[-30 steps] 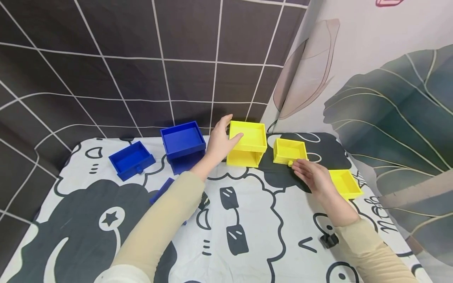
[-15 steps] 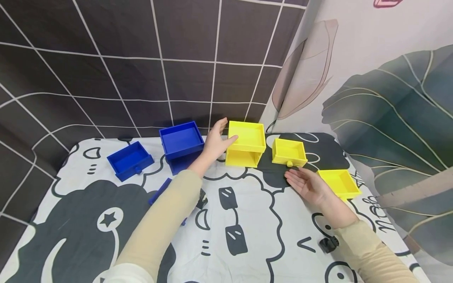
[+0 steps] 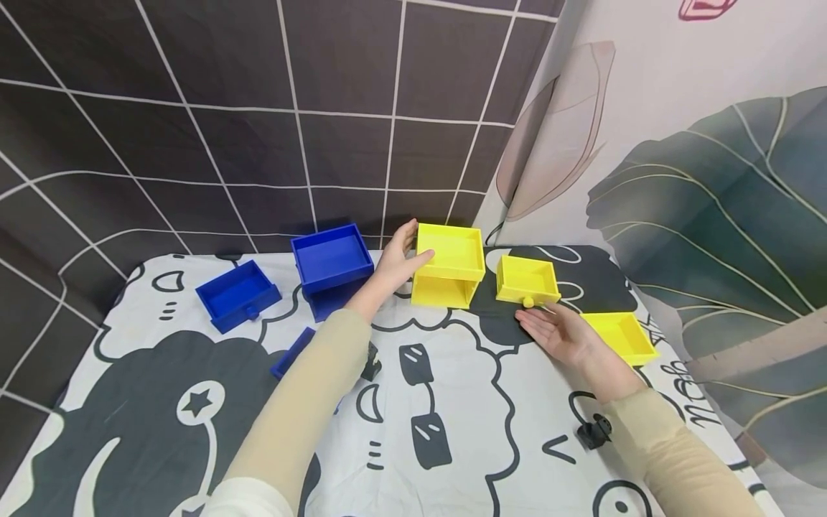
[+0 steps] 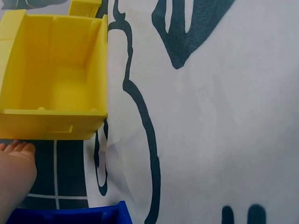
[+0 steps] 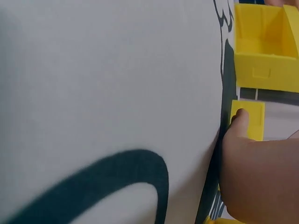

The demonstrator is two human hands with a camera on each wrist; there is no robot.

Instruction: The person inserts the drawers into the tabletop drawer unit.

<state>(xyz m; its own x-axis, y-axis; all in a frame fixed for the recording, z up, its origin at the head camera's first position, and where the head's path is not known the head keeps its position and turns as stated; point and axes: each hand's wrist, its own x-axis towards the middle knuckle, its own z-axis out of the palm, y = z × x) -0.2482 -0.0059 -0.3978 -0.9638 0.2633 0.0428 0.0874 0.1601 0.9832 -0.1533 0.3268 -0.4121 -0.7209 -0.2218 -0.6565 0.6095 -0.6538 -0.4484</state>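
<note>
A yellow two-level drawer case (image 3: 450, 251), its lower bay open to the front, stands near the back wall. My left hand (image 3: 394, 264) is at its left side, fingers fairly straight, thumb across its upper left edge; the left wrist view shows fingertips beside the case (image 4: 53, 126). Just right of it sits a small yellow drawer (image 3: 526, 276) with a round knob facing me. My right hand (image 3: 561, 334) lies just below that knob, fingers extended and palm partly turned up. Whether it touches the drawer, I cannot tell. Another yellow drawer (image 3: 622, 336) is partly behind my right wrist.
Left of my left hand stands a blue drawer case (image 3: 332, 258), with a blue drawer (image 3: 236, 296) farther left. My left forearm mostly hides another blue drawer (image 3: 292, 353). A patterned cloth (image 3: 465, 431) covers the table; a dark tiled wall (image 3: 342, 151) rises behind.
My right hand has shifted left and slightly down, from the small yellow drawer's knob side to below it. My left thumb has slid slightly left on the yellow case. The drawers have stayed put.
</note>
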